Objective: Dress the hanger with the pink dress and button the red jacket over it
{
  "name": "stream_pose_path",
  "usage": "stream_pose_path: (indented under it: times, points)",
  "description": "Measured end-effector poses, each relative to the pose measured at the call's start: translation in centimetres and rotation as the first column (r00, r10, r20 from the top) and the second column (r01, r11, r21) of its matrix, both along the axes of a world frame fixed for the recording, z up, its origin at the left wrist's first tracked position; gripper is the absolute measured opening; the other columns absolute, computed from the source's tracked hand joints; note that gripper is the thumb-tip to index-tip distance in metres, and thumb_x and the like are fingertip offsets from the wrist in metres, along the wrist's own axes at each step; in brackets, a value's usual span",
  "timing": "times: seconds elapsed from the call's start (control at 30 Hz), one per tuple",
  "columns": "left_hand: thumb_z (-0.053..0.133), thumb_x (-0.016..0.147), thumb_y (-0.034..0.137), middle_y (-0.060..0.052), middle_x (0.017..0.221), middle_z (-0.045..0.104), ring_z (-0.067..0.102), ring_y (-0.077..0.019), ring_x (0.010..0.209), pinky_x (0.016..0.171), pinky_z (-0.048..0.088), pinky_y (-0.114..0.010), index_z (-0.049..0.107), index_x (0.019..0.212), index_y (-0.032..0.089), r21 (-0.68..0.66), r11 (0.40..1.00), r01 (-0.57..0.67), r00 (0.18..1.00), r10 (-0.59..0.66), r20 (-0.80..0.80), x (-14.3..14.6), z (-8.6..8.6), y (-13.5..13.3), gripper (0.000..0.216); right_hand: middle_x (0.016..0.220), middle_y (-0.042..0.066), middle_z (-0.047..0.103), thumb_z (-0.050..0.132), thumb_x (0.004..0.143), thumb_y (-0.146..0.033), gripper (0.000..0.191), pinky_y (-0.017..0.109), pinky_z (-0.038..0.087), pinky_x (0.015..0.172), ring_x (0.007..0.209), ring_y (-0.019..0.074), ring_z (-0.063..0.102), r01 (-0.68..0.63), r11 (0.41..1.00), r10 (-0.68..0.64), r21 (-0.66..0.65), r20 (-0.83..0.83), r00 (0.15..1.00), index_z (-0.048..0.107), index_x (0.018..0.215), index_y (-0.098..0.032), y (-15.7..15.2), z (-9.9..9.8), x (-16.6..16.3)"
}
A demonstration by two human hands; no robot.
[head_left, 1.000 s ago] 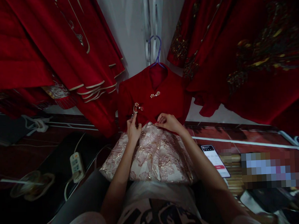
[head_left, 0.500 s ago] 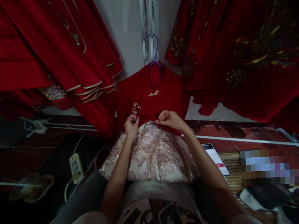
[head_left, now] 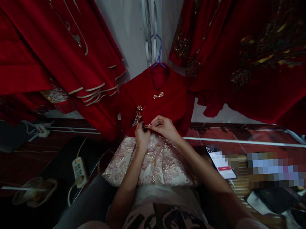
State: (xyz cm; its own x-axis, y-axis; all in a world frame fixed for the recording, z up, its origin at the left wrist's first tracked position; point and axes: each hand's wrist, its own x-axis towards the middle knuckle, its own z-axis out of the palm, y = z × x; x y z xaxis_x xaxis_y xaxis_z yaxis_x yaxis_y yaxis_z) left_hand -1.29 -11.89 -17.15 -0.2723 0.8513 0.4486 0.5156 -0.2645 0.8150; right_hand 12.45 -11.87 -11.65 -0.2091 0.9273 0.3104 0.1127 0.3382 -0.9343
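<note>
A red jacket (head_left: pixel 165 108) hangs in front of me on a purple hanger (head_left: pixel 159 47). Pearl-like flower ornaments (head_left: pixel 158 95) sit on its chest, and a tasselled brooch (head_left: pixel 139 111) is on its left side. At the jacket's lower edge my left hand (head_left: pixel 142 137) is closed in a pinch on the red cloth. My right hand (head_left: pixel 166 128) comes in from the right, its thumb and fingers pinched on a small gold ornament (head_left: pixel 146 126) beside the left fingertips. Below both hands spreads a pale pink and gold brocade skirt (head_left: pixel 160 165). The fingertips partly cover the ornament.
Red garments (head_left: pixel 88 63) hang on the left, and more with gold embroidery (head_left: pixel 262 50) on the right. A power strip (head_left: pixel 79 171) and a plastic cup (head_left: pixel 31 191) lie at left. At right, a phone (head_left: pixel 221 164) rests on a slatted bamboo surface (head_left: pixel 239 178).
My right hand has moved left, carrying the small ornament to my left hand. The left hand has shifted slightly right and down, so the hands now meet. The brooch's tassel hangs more freely.
</note>
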Motion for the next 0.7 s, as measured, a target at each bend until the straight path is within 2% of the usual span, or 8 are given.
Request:
stream_pose_path:
  times: [0.13,0.23,0.33,0.47,0.7]
  points:
    - [0.062,0.070,0.017,-0.006,0.089,0.070,0.067,-0.0163,0.077,0.072,0.054,-0.028,0.066,0.096,0.016,-0.017,0.999,0.027,0.951,-0.020,0.308,-0.7,-0.4,0.5,0.026,0.078,0.004,0.071,0.071,0.073,-0.033,0.020,0.024,0.054,0.066,0.070,0.0134,0.067,0.074,0.997,-0.074,0.017,0.015,0.997,0.064,0.080,-0.016,0.5,-1.0,-0.8]
    - [0.067,0.069,0.022,-0.005,0.080,0.070,0.067,-0.0147,0.075,0.070,0.054,-0.026,0.066,0.092,0.015,0.002,1.000,0.028,0.900,-0.026,0.434,-0.6,0.1,0.5,0.024,0.076,0.004,0.070,0.069,0.074,-0.030,0.016,0.025,0.055,0.067,0.069,0.0133,0.066,0.166,0.985,-0.167,0.053,0.019,0.986,0.063,0.079,-0.017,0.8,-1.4,-1.1]
    - [0.070,0.064,0.021,-0.004,0.077,0.070,0.067,-0.0141,0.073,0.070,0.055,-0.025,0.066,0.086,0.014,0.012,0.998,0.068,0.867,-0.065,0.494,-0.4,0.5,0.5,0.023,0.078,0.004,0.070,0.067,0.075,-0.029,0.014,0.025,0.055,0.065,0.068,0.0134,0.066,0.212,0.975,-0.214,0.063,0.022,0.977,0.062,0.080,-0.017,1.0,-1.7,-1.2]
    - [0.071,0.063,0.022,-0.006,0.082,0.073,0.068,-0.0144,0.076,0.077,0.055,-0.028,0.069,0.085,0.013,0.014,0.992,0.122,0.825,-0.109,0.555,-0.6,0.5,0.4,0.023,0.078,0.004,0.069,0.065,0.076,-0.029,0.013,0.024,0.055,0.064,0.068,0.0134,0.066,0.205,0.976,-0.208,0.078,0.029,0.978,0.061,0.079,-0.018,1.0,-1.8,-1.3]
    - [0.072,0.063,0.026,-0.008,0.084,0.074,0.069,-0.0164,0.076,0.076,0.056,-0.030,0.072,0.087,0.012,-0.022,0.993,0.116,0.856,-0.089,0.509,-0.8,0.3,0.0,0.027,0.078,0.003,0.068,0.065,0.077,-0.030,0.013,0.023,0.056,0.063,0.068,0.0131,0.065,0.198,0.973,-0.202,0.115,0.027,0.979,0.060,0.080,-0.018,0.8,-2.0,-1.3]
